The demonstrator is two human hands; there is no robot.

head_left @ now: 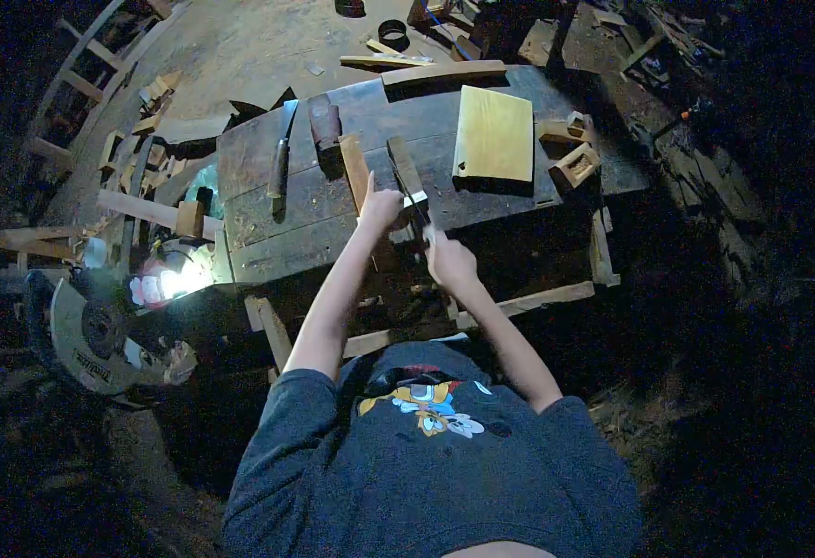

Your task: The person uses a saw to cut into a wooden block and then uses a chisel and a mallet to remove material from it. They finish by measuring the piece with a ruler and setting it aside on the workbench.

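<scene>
Dark cartoon-print T-shirt [417, 474], lower centre. Upper centre, on the dark wooden counter [305, 219]: grey-brown wooden strip [406, 163], apparently unsevered, work seemingly unfinished; right hand [452, 263] gripping a blurred slim tool [430, 230], left hand [381, 210] grip unclear.

Upside-down lettering [97, 371], apparently "Makita", stands on the pale guard [73, 339] of a power saw [102, 325] beyond the table's [319, 219] near left corner; nothing else is legible.

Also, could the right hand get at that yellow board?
Probably yes: nothing covers the yellow board, and the way over the bench looks free, though the right hand seems to be gripping a tool.
</scene>
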